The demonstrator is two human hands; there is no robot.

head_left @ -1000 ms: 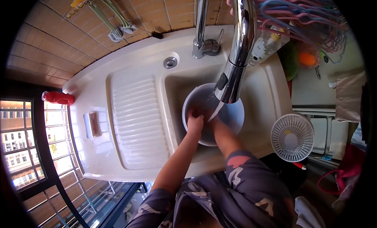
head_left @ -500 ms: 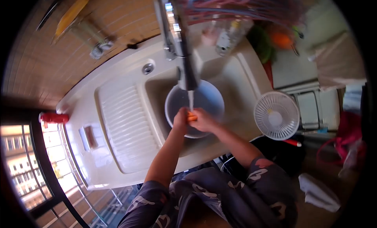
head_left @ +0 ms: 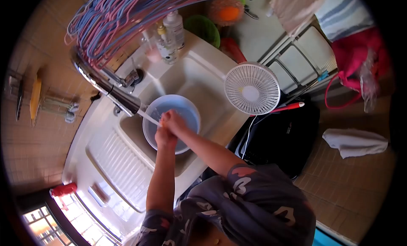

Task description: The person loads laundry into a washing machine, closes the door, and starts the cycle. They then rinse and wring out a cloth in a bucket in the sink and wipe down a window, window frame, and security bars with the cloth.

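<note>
Over a round pale basin [head_left: 191,110] in the sink [head_left: 212,91], my two hands are close together under the faucet [head_left: 127,101]. A stream of water [head_left: 148,117] runs from its spout onto them. My left hand [head_left: 164,138] is closed around a small orange thing [head_left: 162,124], mostly covered by fingers, so its kind is unclear. My right hand [head_left: 174,122] is closed over the same thing from the other side, its fingers curled and touching the left hand. Water stands in the basin below.
Left of the sink lies a ribbed drainboard [head_left: 121,161]. A white fan [head_left: 251,89] stands at the sink's right edge, its cord hanging. Bottles [head_left: 174,29] and many hangers [head_left: 114,21] are behind. A black bag [head_left: 284,135] and a white cloth [head_left: 354,142] lie to the right.
The view has swung toward the right, so the sink and faucet appear further left and tilted. My hands remain together at the water, with less of the orange thing showing between them.
</note>
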